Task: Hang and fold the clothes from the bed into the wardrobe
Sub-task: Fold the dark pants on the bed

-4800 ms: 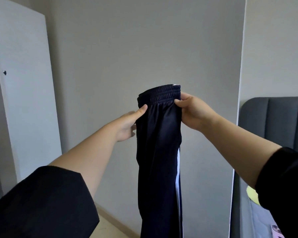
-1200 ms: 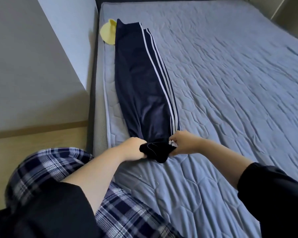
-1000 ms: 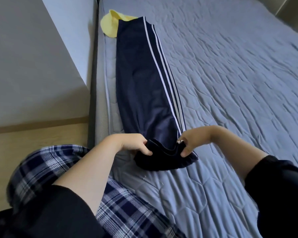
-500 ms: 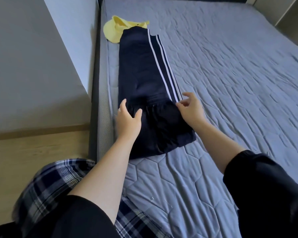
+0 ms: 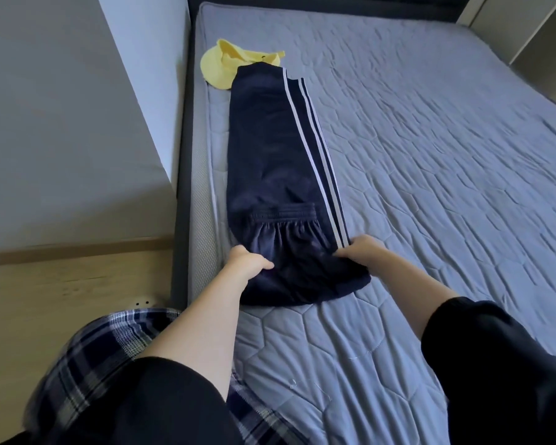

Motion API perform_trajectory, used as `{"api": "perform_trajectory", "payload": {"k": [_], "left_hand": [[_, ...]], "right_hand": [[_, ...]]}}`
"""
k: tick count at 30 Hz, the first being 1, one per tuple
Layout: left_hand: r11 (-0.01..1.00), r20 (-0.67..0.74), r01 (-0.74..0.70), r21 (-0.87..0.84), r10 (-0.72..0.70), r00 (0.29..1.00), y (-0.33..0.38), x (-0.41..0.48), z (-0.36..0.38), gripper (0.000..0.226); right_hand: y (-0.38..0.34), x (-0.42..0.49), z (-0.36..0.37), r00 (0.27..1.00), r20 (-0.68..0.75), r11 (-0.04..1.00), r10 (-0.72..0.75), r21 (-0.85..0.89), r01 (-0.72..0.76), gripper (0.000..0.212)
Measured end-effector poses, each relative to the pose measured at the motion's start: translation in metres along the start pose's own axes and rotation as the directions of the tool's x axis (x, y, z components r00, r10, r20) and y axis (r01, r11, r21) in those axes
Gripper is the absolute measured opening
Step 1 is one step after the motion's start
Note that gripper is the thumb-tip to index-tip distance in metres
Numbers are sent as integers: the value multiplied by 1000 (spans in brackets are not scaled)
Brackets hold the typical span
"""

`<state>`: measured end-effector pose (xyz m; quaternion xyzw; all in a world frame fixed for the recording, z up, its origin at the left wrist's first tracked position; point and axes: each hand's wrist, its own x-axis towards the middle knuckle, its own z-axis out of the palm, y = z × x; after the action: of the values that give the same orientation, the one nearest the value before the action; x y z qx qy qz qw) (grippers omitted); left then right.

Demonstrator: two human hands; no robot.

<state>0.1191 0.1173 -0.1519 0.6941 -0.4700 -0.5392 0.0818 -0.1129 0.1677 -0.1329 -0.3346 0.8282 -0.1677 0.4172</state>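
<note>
Half a second ago both hands lay at the waistband; now they sit back at the near fold of the pants (image 5: pixel 270 149). The left hand (image 5: pixel 247 262) grips its left side, and the right hand (image 5: pixel 361 252) pinches the striped side. The pants lie along the left edge of the bed (image 5: pixel 446 162), their far end overlapping a yellow garment (image 5: pixel 220 64). Open mattress spreads to the right.

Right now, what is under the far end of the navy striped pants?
A pale yellow fabric garment pokes out beneath the navy striped pants; its covered part is hidden.
</note>
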Motion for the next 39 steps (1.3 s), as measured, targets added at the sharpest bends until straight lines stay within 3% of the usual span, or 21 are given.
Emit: {"api": "perform_trajectory", "payload": {"k": [1, 3, 6, 8, 10, 13, 15, 17, 18, 21, 23, 25, 29, 33, 37, 39], "left_hand": [[997, -81, -46, 62, 51, 995, 1, 3, -6, 64], [963, -239, -144, 228, 199, 950, 4, 7, -26, 51], [835, -271, -203, 512, 382, 883, -5, 10, -56, 36], [788, -249, -196, 583, 403, 881, -17, 11, -69, 21], [831, -317, -127, 541, 342, 884, -30, 14, -77, 21], [913, -488, 50, 404, 169, 856, -49, 12, -86, 74], [996, -471, 74, 55, -39, 881, -58, 12, -89, 97], [943, -269, 105, -315, -195, 943, -64, 9, -88, 88], [899, -162, 136, -415, -220, 962, -68, 7, -85, 78], [813, 53, 225, -537, -234, 971, -77, 1, -80, 44], [784, 157, 245, -570, -189, 969, -77, -8, -80, 26], [815, 98, 146, -561, -110, 989, -73, -11, -84, 28], [776, 42, 34, -630, -9, 999, -50, -22, -82, 21], [803, -50, -75, -591, 56, 997, -7, -29, -62, 22], [846, -30, -189, -499, 201, 979, 70, -42, -25, 17], [848, 0, -245, -470, 278, 961, 114, -55, -1, 17]], "right_hand": [[1, -7, 6, 998, 57, 998, 30, 61, -33, 12], [4, -29, 32, 947, 305, 954, 105, 239, -182, 7], [9, -65, 89, 793, 602, 888, 98, 306, -342, 12], [10, -83, 117, 712, 699, 906, 67, 257, -337, 3], [6, -84, 124, 686, 727, 918, 38, 245, -311, 13], [-2, -57, 104, 857, 515, 824, 29, 473, -312, 40], [-11, -30, 84, 962, 263, 768, 75, 600, -224, 56], [-23, -8, 68, 990, 124, 711, 71, 690, -137, 51], [-31, 2, 63, 993, 105, 676, 61, 728, -118, 47], [-53, 25, 59, 990, 132, 595, 41, 793, -131, 43], [-63, 34, 61, 981, 192, 590, 14, 790, -164, 29], [-69, 38, 61, 963, 267, 642, 25, 734, -220, 19], [-77, 33, 49, 956, 290, 622, 33, 743, -247, 30], [-82, 20, 12, 990, 134, 502, 36, 854, -134, 23], [-69, 8, -66, 990, -82, 366, 114, 930, 35, 13], [-61, -8, -108, 965, -219, 351, 144, 923, 157, 14]]}}
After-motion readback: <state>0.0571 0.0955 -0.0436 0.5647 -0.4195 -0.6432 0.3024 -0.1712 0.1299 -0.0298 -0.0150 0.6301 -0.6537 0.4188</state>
